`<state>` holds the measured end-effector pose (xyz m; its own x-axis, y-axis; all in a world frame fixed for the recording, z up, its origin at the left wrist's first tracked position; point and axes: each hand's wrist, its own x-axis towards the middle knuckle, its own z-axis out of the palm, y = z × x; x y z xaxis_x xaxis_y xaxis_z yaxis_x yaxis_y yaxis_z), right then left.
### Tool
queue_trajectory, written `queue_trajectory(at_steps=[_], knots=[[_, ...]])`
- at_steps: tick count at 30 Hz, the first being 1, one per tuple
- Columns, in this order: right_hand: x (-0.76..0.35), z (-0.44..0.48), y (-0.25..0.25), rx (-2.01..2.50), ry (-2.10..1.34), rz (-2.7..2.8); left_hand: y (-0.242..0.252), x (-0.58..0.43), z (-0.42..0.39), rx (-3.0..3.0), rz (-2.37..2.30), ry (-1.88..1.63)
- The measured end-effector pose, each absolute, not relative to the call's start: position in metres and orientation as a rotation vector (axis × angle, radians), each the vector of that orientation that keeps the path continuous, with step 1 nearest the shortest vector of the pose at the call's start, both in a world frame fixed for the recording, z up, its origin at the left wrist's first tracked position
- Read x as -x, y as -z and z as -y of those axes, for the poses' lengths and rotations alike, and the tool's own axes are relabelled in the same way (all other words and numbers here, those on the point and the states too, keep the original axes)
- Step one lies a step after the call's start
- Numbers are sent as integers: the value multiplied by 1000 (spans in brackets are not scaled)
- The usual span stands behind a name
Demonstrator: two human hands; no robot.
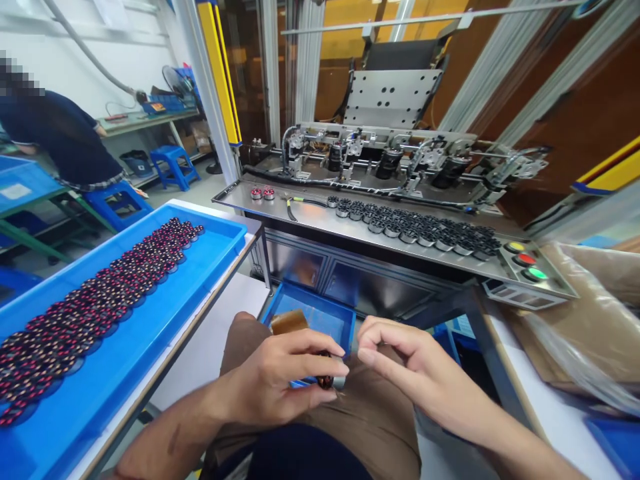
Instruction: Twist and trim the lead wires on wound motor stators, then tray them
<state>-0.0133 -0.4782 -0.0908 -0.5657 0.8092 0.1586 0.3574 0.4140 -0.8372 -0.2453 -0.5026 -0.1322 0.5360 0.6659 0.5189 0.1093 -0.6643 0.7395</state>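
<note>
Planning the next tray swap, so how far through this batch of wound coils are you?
Done, it seems: a long row of dark round parts lies on the steel machine shelf. In hand: the left hand holds one small red wound coil in its grip, with the right hand beside it, fingers pinched. Left: many red wound coils fill the blue plastic tray.

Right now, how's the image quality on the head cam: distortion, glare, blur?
Head view: strong wide-angle bend, so the frame posts and the blue tray lean outward; glare streaks on the steel shelf; both hands sharp, lit evenly; right-edge plastic bag smeared.
</note>
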Motion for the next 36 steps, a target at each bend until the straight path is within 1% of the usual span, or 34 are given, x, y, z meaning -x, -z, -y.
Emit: queue_trajectory(at_steps=[5, 8, 12, 16, 18, 20, 21, 24, 26, 31, 36], knots=[[15, 481, 85, 828, -493, 2235, 134, 244, 503, -2131, -743, -1176], [31, 493, 84, 692, -304, 2337, 136, 241, 501, -2194, -761, -1262], [41, 495, 86, 638, -275, 2400, 138, 248, 500, -2150, -794, -1341], [41, 448, 76, 586, -470, 2554, 147, 270, 502, -1884, -931, -1407], [53, 400, 73, 722, -459, 2540, 155, 279, 502, -1672, -982, -1458], [75, 341, 74, 1105, -245, 2430, 163, 284, 502, -1465, -995, -1523], [89, 311, 77, 1210, -188, 2387, 166, 287, 501, -1384, -992, -1565], [130, 235, 93, 1385, -116, 2365, 173, 294, 498, -1229, -966, -1682], [150, 204, 105, 1512, -120, 2390, 174, 300, 497, -1165, -962, -1735], [164, 181, 123, 1770, -168, 2435, 175, 311, 492, -1042, -970, -1776], [153, 188, 124, 1766, -203, 2393, 179, 307, 486, -883, -963, -1727]])
